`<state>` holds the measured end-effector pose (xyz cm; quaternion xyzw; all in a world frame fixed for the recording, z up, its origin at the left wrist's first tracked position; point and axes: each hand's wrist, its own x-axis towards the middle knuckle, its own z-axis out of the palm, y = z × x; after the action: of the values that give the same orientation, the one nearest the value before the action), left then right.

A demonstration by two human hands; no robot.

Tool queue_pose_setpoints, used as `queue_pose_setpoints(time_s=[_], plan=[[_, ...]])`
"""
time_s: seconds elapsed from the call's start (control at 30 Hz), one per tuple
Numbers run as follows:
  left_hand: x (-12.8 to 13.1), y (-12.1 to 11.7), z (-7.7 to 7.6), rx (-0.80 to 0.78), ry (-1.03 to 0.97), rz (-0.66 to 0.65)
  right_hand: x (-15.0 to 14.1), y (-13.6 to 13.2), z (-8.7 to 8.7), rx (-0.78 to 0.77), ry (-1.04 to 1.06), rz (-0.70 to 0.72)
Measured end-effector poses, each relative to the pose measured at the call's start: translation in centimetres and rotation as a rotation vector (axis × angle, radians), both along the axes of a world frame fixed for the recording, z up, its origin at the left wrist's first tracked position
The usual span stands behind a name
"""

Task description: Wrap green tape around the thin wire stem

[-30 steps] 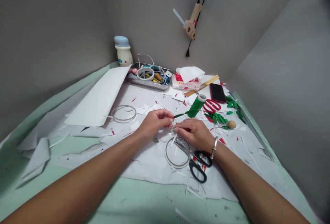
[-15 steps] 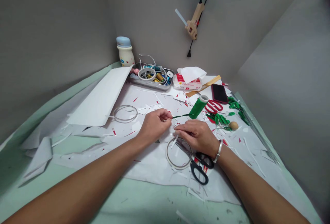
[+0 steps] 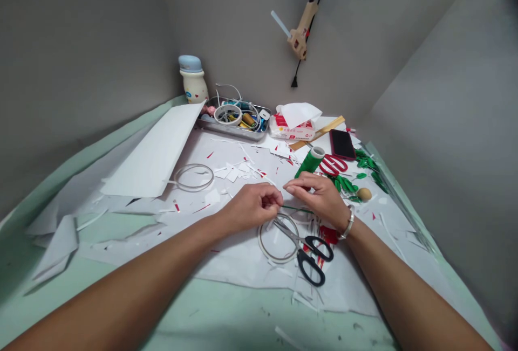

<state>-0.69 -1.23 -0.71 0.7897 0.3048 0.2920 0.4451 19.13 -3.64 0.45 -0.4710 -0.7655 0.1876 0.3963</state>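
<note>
My left hand [image 3: 259,204] is closed, its fingers pinching one end of a thin dark green strand [image 3: 297,209] that runs right, beneath my right hand. My right hand [image 3: 318,195], wearing a silver bangle [image 3: 349,222] at the wrist, is closed with thumb and forefinger together; anything between them is too small to make out. Just behind it stands a spool of green thread [image 3: 311,162], partly covered by the hand. Scissors with black handles [image 3: 309,254] lie across a roll of tape [image 3: 261,248] in front of both hands.
Paper scraps litter the white sheet [image 3: 226,265]. Behind are a metal tray [image 3: 238,132], a tissue pack [image 3: 293,130] and a phone [image 3: 342,143]. Red-handled scissors [image 3: 334,165], green leaves [image 3: 343,184] and a round bead [image 3: 364,194] lie right. A glue gun [image 3: 299,41] hangs above.
My left hand has moved right and slightly nearer me. My right hand has lifted away from the scissors toward the spool. The green strand now passes below my right hand.
</note>
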Motion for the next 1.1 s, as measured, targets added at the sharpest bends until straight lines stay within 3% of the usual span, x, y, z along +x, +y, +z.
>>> queue_pose_setpoints(time_s=[0.2, 0.33, 0.5, 0.63, 0.87, 1.1], plan=[[0.0, 0.0, 0.6, -0.255, -0.137, -0.017, 0.2, 0.5, -0.8, -0.182, 0.103, -0.012], [0.0, 0.6, 0.6, -0.332, -0.234, 0.095, -0.4, 0.1, -1.3, -0.124, 0.014, 0.010], [-0.1, 1.0, 0.6, -0.197, -0.195, 0.328, -1.5, -0.6, -1.2, 0.008, -0.174, 0.127], [-0.2, 0.9, 0.5, -0.066, -0.069, 0.395, -1.6, -0.9, -0.9, 0.138, -0.288, 0.118], [-0.2, 0.4, 0.3, 0.159, 0.085, 0.306, -0.7, -0.7, 0.0, 0.268, -0.293, 0.019], [0.0, 0.2, 0.2, 0.102, 0.068, 0.312, 0.0, 0.0, 0.1, 0.146, -0.133, -0.015]])
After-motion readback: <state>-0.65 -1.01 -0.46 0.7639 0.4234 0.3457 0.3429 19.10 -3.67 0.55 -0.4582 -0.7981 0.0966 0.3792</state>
